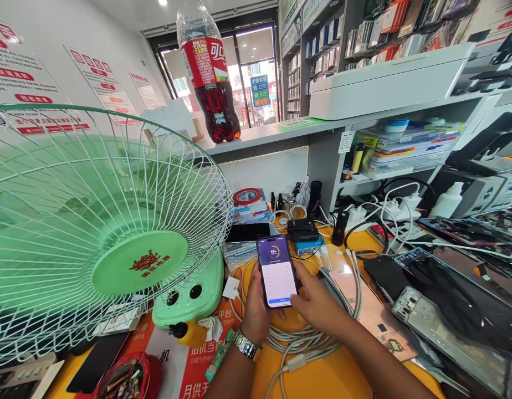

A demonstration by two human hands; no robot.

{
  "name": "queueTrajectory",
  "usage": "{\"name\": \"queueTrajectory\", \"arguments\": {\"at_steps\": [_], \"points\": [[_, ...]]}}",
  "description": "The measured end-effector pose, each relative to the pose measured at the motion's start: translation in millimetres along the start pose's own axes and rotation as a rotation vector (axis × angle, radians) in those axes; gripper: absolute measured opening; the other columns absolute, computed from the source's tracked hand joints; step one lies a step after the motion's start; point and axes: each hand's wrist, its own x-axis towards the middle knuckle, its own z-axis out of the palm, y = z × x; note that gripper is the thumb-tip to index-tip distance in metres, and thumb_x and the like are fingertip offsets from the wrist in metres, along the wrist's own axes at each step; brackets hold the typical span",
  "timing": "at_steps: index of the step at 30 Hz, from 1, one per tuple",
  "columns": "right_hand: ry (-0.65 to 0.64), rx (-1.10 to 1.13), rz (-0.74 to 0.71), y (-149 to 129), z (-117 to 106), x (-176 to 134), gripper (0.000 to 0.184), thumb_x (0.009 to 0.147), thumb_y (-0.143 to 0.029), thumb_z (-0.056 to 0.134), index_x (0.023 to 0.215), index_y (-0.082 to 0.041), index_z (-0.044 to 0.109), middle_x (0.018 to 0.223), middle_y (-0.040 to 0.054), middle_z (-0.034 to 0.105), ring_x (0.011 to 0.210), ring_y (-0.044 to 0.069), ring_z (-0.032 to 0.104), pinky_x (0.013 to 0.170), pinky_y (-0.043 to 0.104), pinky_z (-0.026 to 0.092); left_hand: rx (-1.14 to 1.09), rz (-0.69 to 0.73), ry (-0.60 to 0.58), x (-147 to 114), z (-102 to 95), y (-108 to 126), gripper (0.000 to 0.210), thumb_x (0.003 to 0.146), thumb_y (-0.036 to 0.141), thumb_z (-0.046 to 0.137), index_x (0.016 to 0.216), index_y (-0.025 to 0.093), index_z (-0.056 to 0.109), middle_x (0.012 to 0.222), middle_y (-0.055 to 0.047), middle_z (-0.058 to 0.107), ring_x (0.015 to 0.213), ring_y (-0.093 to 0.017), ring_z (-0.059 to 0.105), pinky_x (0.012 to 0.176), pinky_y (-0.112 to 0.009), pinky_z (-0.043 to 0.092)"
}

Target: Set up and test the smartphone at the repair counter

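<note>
A smartphone (277,277) is held upright over the desk, tilted toward me. Its lit screen has a dark purple top with a round dial, and a white list below with a blue bar at the bottom. My left hand (256,302), with a metal watch (246,346) on the wrist, grips the phone's left side and lower back. At the right edge, my right hand (316,293) wraps the phone with its thumb on the lower right of the screen. Fingers behind the phone are mostly hidden. Beneath both hands lies a coiled grey cable (297,338).
A green fan (139,263) fills the left side. A cola bottle (210,77) stands on the shelf ahead. Phone parts (430,327) and a pinkish mat (378,316) lie at right. A red ashtray (150,377) and yellow bottle (192,332) are at lower left.
</note>
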Motion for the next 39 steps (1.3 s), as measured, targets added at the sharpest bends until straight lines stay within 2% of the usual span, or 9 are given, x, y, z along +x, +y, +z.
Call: {"name": "queueTrajectory", "arguments": {"at_steps": [5,9,13,19,24,32,36,39], "points": [[-0.016,0.027,0.006,-3.8,0.1,0.6,0.074,0.07,-0.004,0.044,0.14,-0.02,0.032,0.098,0.0037,0.066,0.077,0.018,0.06,0.069,0.028,0.046,-0.019,-0.017,0.004,0.7,0.0,0.1,0.049,0.091,0.052,0.043,0.134,0.027,0.045,0.1,-0.005,0.065,0.072,-0.017,0.064,0.049,-0.023,0.054],[0.001,-0.01,0.01,-3.2,0.2,0.5,0.075,0.069,-0.004,0.045,0.142,-0.019,0.032,0.092,0.0031,0.066,0.071,0.018,0.058,0.072,0.029,0.046,-0.001,-0.01,0.008,0.7,0.1,-0.2,0.05,0.091,0.052,0.043,0.134,0.026,0.045,0.099,-0.006,0.065,0.072,-0.017,0.064,0.048,-0.023,0.054],[0.008,-0.033,0.017,-2.7,0.8,0.2,0.075,0.069,-0.004,0.046,0.141,-0.019,0.034,0.091,0.0031,0.065,0.071,0.018,0.057,0.068,0.028,0.046,0.008,-0.002,0.006,0.2,1.3,0.3,0.049,0.091,0.051,0.041,0.133,0.026,0.045,0.098,-0.006,0.065,0.073,-0.018,0.064,0.047,-0.022,0.053],[0.005,-0.008,0.027,-3.3,0.7,0.3,0.075,0.07,-0.004,0.046,0.141,-0.022,0.034,0.1,0.0037,0.065,0.074,0.018,0.058,0.063,0.026,0.045,0.006,-0.014,0.006,-0.3,0.4,0.6,0.046,0.092,0.051,0.041,0.13,0.027,0.048,0.093,-0.005,0.065,0.073,-0.018,0.064,0.048,-0.022,0.054],[0.005,-0.032,0.032,-2.9,0.4,0.1,0.075,0.069,-0.003,0.046,0.14,-0.022,0.035,0.093,0.0023,0.065,0.069,0.017,0.056,0.06,0.026,0.044,0.004,-0.019,0.001,-0.2,0.1,0.4,0.047,0.091,0.052,0.042,0.131,0.028,0.047,0.094,-0.004,0.065,0.071,-0.017,0.064,0.048,-0.021,0.054],[-0.008,-0.025,0.032,-1.3,0.2,0.5,0.078,0.067,-0.001,0.044,0.141,-0.022,0.033,0.088,0.0012,0.065,0.073,0.017,0.06,0.056,0.023,0.043,0.018,-0.005,-0.01,0.6,0.8,0.0,0.046,0.093,0.05,0.037,0.132,0.027,0.045,0.098,-0.005,0.064,0.069,-0.015,0.064,0.048,-0.021,0.053],[-0.014,-0.026,0.025,-0.5,0.8,-1.5,0.078,0.067,-0.003,0.044,0.142,-0.021,0.034,0.097,0.0041,0.066,0.081,0.019,0.061,0.066,0.027,0.048,0.002,-0.005,-0.004,0.3,0.4,-1.0,0.044,0.094,0.048,0.037,0.132,0.026,0.045,0.098,-0.005,0.065,0.069,-0.015,0.064,0.046,-0.02,0.052],[0.026,-0.006,-0.027,2.7,0.6,-0.1,0.074,0.072,-0.009,0.047,0.143,-0.021,0.033,0.126,0.0087,0.057,0.106,0.023,0.056,0.087,0.035,0.047,-0.035,-0.026,0.008,-0.4,1.1,-0.2,0.046,0.094,0.049,0.035,0.133,0.025,0.044,0.094,-0.006,0.065,0.067,-0.016,0.063,0.04,-0.017,0.047]]}}
